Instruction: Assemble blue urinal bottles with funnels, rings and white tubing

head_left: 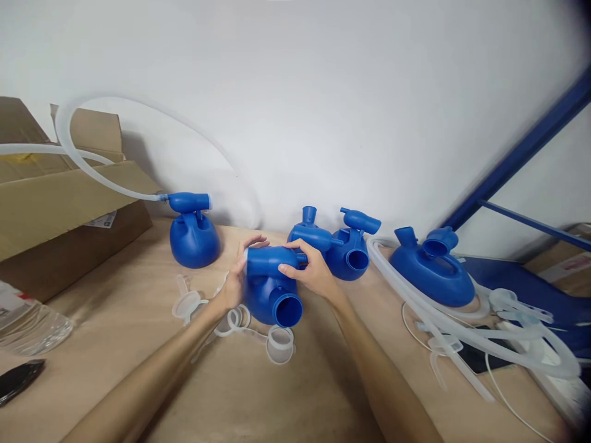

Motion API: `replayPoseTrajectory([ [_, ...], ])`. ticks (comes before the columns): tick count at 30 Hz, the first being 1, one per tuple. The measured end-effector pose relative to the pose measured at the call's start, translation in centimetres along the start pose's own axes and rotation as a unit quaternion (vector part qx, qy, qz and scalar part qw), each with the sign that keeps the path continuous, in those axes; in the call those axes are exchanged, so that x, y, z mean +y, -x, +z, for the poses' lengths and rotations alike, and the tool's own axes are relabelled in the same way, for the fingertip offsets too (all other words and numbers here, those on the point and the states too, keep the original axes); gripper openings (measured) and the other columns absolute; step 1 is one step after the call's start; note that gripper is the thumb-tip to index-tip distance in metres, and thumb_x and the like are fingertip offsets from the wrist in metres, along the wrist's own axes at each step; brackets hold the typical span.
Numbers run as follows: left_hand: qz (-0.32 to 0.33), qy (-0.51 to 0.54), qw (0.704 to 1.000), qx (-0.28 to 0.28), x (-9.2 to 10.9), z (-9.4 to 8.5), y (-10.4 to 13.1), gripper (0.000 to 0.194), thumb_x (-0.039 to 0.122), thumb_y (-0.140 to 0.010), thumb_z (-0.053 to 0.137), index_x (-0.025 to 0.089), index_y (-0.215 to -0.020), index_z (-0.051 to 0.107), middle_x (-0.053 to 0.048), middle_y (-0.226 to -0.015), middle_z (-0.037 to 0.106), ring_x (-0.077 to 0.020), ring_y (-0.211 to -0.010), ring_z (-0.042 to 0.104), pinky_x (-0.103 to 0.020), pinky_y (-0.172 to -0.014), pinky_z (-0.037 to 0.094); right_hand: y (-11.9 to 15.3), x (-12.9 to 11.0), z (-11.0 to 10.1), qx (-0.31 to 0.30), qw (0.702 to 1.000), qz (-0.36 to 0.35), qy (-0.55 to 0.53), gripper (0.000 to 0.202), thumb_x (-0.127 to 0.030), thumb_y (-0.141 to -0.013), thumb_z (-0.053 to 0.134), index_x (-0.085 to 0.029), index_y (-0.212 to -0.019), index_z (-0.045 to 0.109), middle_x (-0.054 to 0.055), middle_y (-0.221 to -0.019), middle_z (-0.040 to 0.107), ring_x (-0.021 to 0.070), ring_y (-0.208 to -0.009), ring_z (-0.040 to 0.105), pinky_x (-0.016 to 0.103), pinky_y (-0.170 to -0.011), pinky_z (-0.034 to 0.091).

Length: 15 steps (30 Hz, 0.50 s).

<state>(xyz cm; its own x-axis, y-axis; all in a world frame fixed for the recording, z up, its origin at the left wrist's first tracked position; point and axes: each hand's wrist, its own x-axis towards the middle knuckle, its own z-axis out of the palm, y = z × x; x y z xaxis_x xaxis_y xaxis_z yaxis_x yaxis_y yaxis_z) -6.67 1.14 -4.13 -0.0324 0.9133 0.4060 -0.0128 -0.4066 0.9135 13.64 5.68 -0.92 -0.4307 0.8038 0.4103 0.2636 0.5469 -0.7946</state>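
Blue plastic fills both hands: a spout (270, 263) lies sideways above the top of a blue jug (261, 301) at the middle of the table (323, 394). The left hand (233, 287) cups the spout's wide, pale-rimmed end, its thumb in front and its other fingers reaching behind. The right hand (318, 271) grips the narrow end, thumb on the near side and fingertips over the top. Whether the spout touches the jug beneath it cannot be told. The jug's round mouth faces the person, uncapped.

Around the jug's base lie clear plastic caps and rings, among them a round cap (279, 346) in front and another cap (186, 304) to the left. Farther left, near the wall (295, 111), stands a second jug (194, 246) topped by a spout with a pale hose (64, 132) looping up from it. A cardboard box (69, 240) stands beyond that, with a water bottle (34, 329) nearby. On the right, an oval jug (429, 280) stands beside a coiled hose (415, 301).
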Motion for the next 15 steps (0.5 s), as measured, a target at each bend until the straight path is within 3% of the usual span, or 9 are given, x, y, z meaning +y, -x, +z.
replayPoseTrajectory([
  [4, 0.046, -0.018, 0.996, -0.071, -0.5, -0.8, 0.1, 0.084, 0.07, -0.09, 0.047, 0.02, -0.156, 0.034, -0.016, -0.167, 0.038, -0.0367, -0.153, 0.038, -0.051, -0.122, 0.039, 0.0, -0.1, -0.8, -0.012, 1.0, 0.005, 0.002, 0.042, -0.046, -0.083, 0.078, -0.024, -0.118, 0.069, 0.006, -0.123, 0.073, 0.0271, -0.113, 0.069, 0.039, -0.092, 0.056],
  [8, 0.013, -0.171, 0.975, -0.145, 1.3, -2.3, -0.9, 0.092, 0.067, -0.095, 0.05, 0.018, -0.167, 0.019, -0.016, -0.173, 0.028, -0.0336, -0.159, 0.028, -0.049, -0.129, 0.025, 0.4, -1.9, -2.5, -0.066, 0.994, -0.01, 0.084, 0.049, -0.051, -0.084, 0.079, -0.028, -0.126, 0.069, 0.004, -0.126, 0.073, 0.0272, -0.117, 0.069, 0.039, -0.095, 0.055],
  [10, -0.021, -0.282, 0.947, -0.152, 3.2, -2.9, -1.5, 0.091, 0.068, -0.095, 0.052, 0.02, -0.167, 0.023, -0.015, -0.17, 0.035, -0.0352, -0.156, 0.035, -0.049, -0.128, 0.027, 0.8, -3.4, -3.3, -0.078, 0.982, 0.0, 0.17, 0.057, -0.056, -0.083, 0.08, -0.033, -0.134, 0.067, 0.004, -0.127, 0.074, 0.0289, -0.114, 0.07, 0.04, -0.089, 0.055],
  [12, -0.039, -0.371, 0.917, -0.141, 5.3, -3.5, -1.8, 0.085, 0.072, -0.092, 0.053, 0.021, -0.159, 0.043, -0.014, -0.157, 0.054, -0.0375, -0.143, 0.051, -0.048, -0.119, 0.039, 1.5, -4.7, -3.8, -0.072, 0.964, 0.022, 0.255, 0.068, -0.061, -0.082, 0.079, -0.037, -0.143, 0.061, 0.004, -0.125, 0.075, 0.0319, -0.11, 0.071, 0.041, -0.083, 0.054],
  [15, -0.078, -0.445, 0.873, -0.186, 8.2, -4.6, -1.4, 0.066, 0.075, -0.089, 0.053, 0.024, -0.125, 0.074, -0.01, -0.117, 0.078, -0.0342, -0.106, 0.072, -0.04, -0.091, 0.054, 2.6, -6.3, -3.6, -0.072, 0.939, 0.043, 0.334, 0.072, -0.067, -0.084, 0.074, -0.039, -0.148, 0.059, 0.005, -0.12, 0.077, 0.0361, -0.105, 0.072, 0.044, -0.079, 0.051],
])
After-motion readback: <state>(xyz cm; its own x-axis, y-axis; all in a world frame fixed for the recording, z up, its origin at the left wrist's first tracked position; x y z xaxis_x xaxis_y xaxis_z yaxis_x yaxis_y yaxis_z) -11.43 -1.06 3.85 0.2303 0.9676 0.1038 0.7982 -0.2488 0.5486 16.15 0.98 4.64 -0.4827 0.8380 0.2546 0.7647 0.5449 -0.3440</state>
